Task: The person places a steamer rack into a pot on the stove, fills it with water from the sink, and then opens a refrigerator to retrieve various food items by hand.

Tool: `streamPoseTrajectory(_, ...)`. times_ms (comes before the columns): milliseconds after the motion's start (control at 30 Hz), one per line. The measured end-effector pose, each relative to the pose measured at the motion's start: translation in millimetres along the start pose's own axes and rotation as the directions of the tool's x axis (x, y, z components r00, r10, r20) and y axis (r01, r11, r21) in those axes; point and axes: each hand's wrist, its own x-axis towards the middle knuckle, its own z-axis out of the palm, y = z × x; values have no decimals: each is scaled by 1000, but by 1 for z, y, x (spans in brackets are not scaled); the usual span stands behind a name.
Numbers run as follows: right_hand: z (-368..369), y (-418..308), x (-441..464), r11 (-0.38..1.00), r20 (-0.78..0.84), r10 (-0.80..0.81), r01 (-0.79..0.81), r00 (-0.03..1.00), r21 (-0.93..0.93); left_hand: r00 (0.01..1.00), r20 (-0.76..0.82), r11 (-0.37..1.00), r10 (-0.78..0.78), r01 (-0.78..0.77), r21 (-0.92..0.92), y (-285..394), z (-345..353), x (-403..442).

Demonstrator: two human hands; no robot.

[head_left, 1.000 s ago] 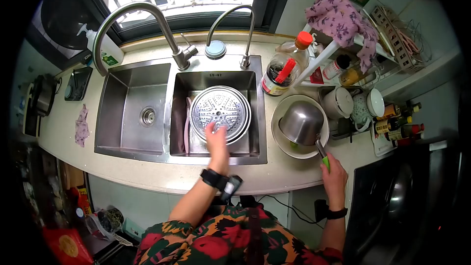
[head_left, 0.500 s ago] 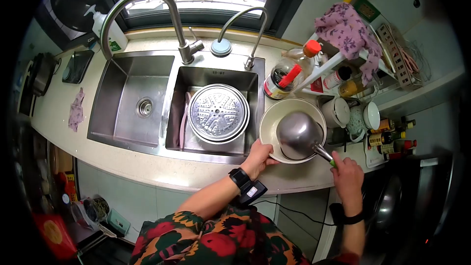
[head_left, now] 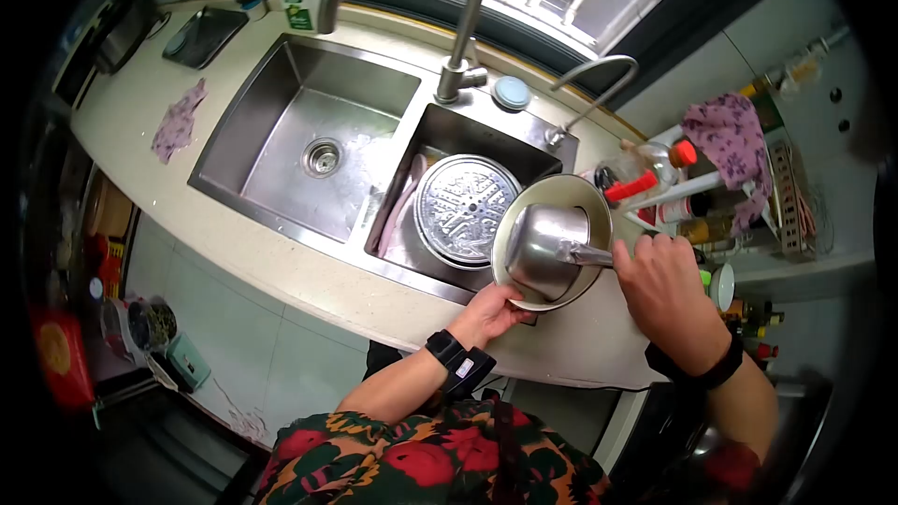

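My left hand (head_left: 490, 312) grips the near rim of a cream-coloured bowl (head_left: 567, 193), which tilts over the right edge of the sink. In my right hand (head_left: 666, 282) is the handle of a large metal water ladle (head_left: 537, 257). The ladle's cup is inside the bowl, underside facing up at a tilt. What lies under it in the bowl is mostly hidden. Just left of the bowl, a perforated metal steamer tray (head_left: 468, 198) sits on a round pot in the right sink basin (head_left: 398, 252).
The left basin (head_left: 281, 150) has a drain at its middle. A curved faucet (head_left: 458, 75) and a thinner spout (head_left: 617, 84) stand behind. Bottles with red caps (head_left: 685, 152) and a rack with a purple cloth (head_left: 730, 136) are at the right. Another cloth (head_left: 180, 122) lies left.
The bowl has moved left to the sink edge and tilted. The ladle has turned inside it, and my right hand has come higher. My view has swung to the right.
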Motion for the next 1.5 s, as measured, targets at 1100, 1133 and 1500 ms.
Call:
streamPoseTrajectory(1100, 164, -59, -140, 599, 96, 515, -438, 852, 671, 993, -97, 856, 64, -5, 517, -36, 59, -5)
streamPoseTrajectory(1133, 177, -69, -148, 523, 142, 556, -477, 819, 706, 991, -119, 836, 54, 20, 549, -42, 63, -3)
streamPoseTrajectory(1500, 220, -107, -164, 188, 358, 664, -610, 657, 770, 966, -231, 859, 118, 17, 512, -35, 55, 23)
